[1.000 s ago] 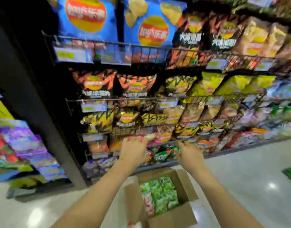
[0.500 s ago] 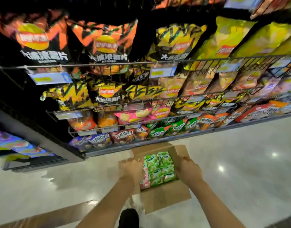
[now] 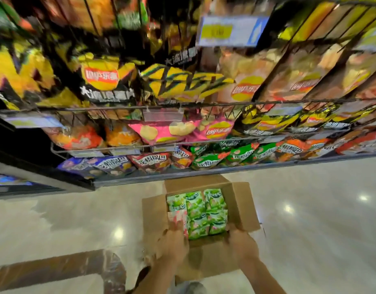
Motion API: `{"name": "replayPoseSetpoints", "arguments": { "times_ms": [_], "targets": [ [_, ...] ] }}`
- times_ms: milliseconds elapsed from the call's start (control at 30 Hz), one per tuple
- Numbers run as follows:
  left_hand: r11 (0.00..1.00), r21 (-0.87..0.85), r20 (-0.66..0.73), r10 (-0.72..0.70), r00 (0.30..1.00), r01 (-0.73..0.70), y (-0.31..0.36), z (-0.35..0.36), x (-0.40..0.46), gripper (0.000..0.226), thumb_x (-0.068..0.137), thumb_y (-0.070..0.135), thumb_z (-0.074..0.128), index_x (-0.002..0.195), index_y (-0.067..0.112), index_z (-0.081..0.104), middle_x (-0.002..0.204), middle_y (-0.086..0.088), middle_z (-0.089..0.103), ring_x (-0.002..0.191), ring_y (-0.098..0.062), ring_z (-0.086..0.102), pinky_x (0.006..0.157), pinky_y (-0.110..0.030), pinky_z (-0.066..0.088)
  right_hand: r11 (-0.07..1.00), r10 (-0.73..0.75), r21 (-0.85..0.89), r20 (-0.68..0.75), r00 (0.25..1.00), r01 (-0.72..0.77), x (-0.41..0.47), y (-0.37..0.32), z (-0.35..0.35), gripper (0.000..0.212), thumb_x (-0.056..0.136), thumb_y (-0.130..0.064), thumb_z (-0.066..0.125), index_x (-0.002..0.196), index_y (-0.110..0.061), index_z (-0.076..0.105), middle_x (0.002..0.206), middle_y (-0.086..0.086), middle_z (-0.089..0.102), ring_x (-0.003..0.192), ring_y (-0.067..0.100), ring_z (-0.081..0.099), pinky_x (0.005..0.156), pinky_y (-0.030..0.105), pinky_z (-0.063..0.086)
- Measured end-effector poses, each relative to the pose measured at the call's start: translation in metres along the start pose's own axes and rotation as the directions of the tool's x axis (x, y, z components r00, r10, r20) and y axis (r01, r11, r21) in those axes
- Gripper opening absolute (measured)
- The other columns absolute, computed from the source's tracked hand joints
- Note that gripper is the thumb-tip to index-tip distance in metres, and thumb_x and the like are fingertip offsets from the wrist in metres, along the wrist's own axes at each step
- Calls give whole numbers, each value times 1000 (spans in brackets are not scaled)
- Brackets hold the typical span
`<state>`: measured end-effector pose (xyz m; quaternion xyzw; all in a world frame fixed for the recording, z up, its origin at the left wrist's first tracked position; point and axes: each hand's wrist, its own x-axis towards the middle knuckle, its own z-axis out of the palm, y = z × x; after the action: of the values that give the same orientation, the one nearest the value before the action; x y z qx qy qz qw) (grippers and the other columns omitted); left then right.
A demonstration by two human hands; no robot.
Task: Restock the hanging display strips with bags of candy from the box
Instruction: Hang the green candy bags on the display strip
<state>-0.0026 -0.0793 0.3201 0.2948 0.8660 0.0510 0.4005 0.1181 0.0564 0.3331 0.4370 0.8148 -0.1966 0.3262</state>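
Note:
An open cardboard box (image 3: 239,200) stands on the pale floor in front of the snack rack. Several green candy bags (image 3: 205,211) fill it, and a pink bag (image 3: 178,217) lies at its left side. My left hand (image 3: 172,245) reaches over the box's near left edge, its fingers stretched onto the pink bag. At the near right corner my right hand (image 3: 243,246) sits beside the green bags; its fingers are hidden behind the back of the hand. No hanging display strip shows in this view.
Wire shelves (image 3: 204,103) packed with chip bags rise just behind the box, down to a dark base rail (image 3: 204,174). A flat brown cardboard piece (image 3: 55,270) lies on the floor at lower left. Glossy floor (image 3: 310,219) stretches to the right.
My hands dropped from the low shelf to the box, first at its two sides, now at its near end. My view has tilted down and closer to the rack.

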Motion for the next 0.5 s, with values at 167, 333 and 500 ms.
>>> {"name": "replayPoseSetpoints", "arguments": {
  "times_ms": [167, 333, 500],
  "targets": [
    [960, -242, 31, -140, 990, 144, -10, 90, 71, 55, 93, 25, 46, 143, 18, 25, 138, -8, 47, 113, -24, 57, 91, -34, 48, 999, -45, 25, 4, 999, 45, 77, 17, 57, 29, 95, -29, 44, 122, -18, 46, 118, 5, 59, 108, 24, 59, 80, 33, 49],
    [840, -479, 71, -253, 965, 256, -34, 179, 142, 57, 89, 24, 54, 140, 16, 31, 134, -8, 51, 112, -27, 57, 91, -38, 49, 994, -48, 95, 23, 999, 46, 163, 29, 128, 37, 97, -33, 43, 131, -18, 42, 123, 8, 58, 111, 25, 58, 81, 32, 48],
    [732, -587, 98, -360, 928, 346, -62, 250, 209, 67, 89, 20, 56, 146, 10, 22, 139, -13, 42, 120, -30, 49, 98, -34, 41, 979, -86, 188, 35, 996, 78, 246, 32, 201, 43, 94, -27, 50, 136, -19, 41, 123, 6, 58, 98, 24, 63, 75, 30, 52]
  ]
}}
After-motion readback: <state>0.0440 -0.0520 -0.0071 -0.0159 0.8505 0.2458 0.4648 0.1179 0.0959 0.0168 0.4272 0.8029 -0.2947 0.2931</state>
